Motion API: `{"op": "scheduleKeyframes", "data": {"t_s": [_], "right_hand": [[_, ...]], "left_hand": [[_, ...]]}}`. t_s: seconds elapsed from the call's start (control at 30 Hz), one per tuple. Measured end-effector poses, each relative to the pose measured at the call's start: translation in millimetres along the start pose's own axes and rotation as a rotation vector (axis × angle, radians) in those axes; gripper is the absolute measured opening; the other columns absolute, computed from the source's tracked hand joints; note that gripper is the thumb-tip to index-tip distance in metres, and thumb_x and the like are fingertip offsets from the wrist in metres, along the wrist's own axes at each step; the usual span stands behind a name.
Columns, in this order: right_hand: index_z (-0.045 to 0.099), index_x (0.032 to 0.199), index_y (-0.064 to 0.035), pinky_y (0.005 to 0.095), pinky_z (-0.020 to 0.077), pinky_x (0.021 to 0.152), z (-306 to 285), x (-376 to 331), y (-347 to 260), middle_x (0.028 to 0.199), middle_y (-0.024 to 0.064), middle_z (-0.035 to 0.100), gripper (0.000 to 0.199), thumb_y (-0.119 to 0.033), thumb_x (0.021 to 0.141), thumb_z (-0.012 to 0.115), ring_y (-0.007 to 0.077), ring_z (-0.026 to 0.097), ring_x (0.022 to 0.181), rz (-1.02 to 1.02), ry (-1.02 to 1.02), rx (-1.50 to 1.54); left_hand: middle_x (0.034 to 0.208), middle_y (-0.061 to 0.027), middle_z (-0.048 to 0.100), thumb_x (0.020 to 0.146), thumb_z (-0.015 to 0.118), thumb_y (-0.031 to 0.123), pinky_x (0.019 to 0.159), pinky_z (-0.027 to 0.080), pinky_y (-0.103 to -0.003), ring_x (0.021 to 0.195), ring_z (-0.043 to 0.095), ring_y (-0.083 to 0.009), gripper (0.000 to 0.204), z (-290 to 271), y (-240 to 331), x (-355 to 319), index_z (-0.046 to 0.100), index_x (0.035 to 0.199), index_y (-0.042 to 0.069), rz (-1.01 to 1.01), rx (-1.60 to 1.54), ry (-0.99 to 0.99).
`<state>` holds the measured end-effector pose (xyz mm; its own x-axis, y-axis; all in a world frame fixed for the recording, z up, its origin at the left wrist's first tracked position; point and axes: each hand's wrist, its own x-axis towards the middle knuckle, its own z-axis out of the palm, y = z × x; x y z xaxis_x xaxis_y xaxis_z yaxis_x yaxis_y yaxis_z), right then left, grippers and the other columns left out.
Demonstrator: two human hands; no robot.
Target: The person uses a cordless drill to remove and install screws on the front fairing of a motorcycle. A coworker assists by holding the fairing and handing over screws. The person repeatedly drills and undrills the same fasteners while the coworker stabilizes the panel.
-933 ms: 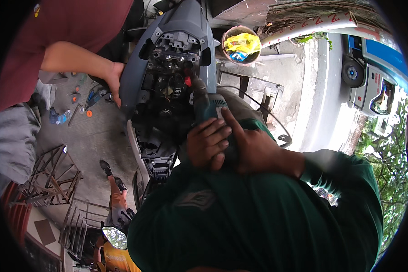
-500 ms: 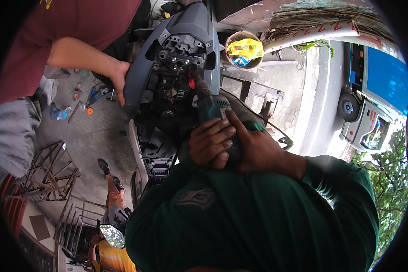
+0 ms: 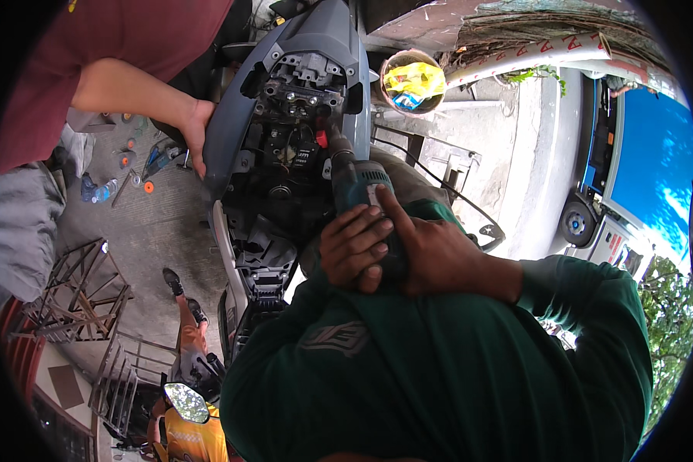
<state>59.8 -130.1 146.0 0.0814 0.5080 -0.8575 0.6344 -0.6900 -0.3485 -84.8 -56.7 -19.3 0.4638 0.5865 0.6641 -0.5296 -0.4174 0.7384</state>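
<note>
Both hands grip a teal power drill [image 3: 368, 179] held against my middle. The fingers of my left hand [image 3: 354, 250] wrap round its body from the left. My right hand [image 3: 446, 254] closes on its rear and handle, one digit stretched along the housing. The drill's dark chuck points away from me into the opened body of a motorcycle [image 3: 289, 146], by its right side panel. A small red part [image 3: 322, 138] shows beside the chuck. Whatever the drill's tip meets is too dark to make out.
At left, another person's hand [image 3: 198, 135] rests on the motorcycle's grey side panel. Tools and a bottle [image 3: 105, 190] lie on the concrete. A bucket [image 3: 413, 108] with a yellow bag stands far right of the motorcycle. A metal rack [image 3: 77, 300] and a person in yellow [image 3: 192, 439] are at lower left.
My hands and the drill keep nearly the same place on the motorcycle. Beyond the walkway, the blue truck has moved toward the lower part of the view.
</note>
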Motion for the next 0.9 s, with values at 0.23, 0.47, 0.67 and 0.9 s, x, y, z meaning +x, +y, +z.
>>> {"op": "scheduleKeyframes", "data": {"t_s": [0.23,0.47,0.67,0.9], "right_hand": [[-0.005,0.170,0.0016,0.0504,0.0596,0.077,1.4,2.3,-6.7,0.089,0.0277,0.071,0.136,-0.020,0.067,0.081,0.0459,0.073,0.081,-0.002,-0.025,-0.021],[-0.005,0.169,0.0038,0.0506,0.0591,0.075,6.4,4.8,-10.8,0.086,0.0270,0.071,0.134,-0.019,0.068,0.080,0.0448,0.073,0.079,-0.020,0.006,-0.026],[-0.003,0.169,0.0040,0.0513,0.0609,0.076,3.3,4.4,-12.8,0.084,0.0275,0.072,0.130,-0.025,0.072,0.079,0.0453,0.074,0.078,-0.014,0.016,0.007],[-0.001,0.168,0.0045,0.0534,0.0617,0.077,-6.8,1.9,-9.6,0.085,0.0300,0.073,0.127,-0.026,0.074,0.078,0.0479,0.074,0.078,-0.016,0.052,0.041]], "left_hand": [[0.113,-0.0255,0.078,0.104,0.052,0.022,0.100,0.060,-0.059,0.112,0.076,-0.0440,0.025,-7.8,4.0,-2.4,0.065,0.104,0.000,-0.043,0.001,-0.016],[0.110,-0.0265,0.078,0.103,0.052,0.022,0.097,0.060,-0.059,0.108,0.077,-0.0444,0.026,-6.9,-0.6,-2.1,0.065,0.101,0.000,-0.018,-0.014,0.042],[0.106,-0.0275,0.078,0.104,0.052,0.023,0.095,0.061,-0.060,0.105,0.077,-0.0446,0.029,-11.4,1.0,6.3,0.065,0.100,-0.002,-0.040,-0.011,0.017],[0.111,-0.0254,0.079,0.100,0.057,0.019,0.099,0.060,-0.056,0.109,0.077,-0.0427,0.023,-8.1,-2.6,23.6,0.067,0.100,-0.001,-0.054,-0.037,-0.019]]}}
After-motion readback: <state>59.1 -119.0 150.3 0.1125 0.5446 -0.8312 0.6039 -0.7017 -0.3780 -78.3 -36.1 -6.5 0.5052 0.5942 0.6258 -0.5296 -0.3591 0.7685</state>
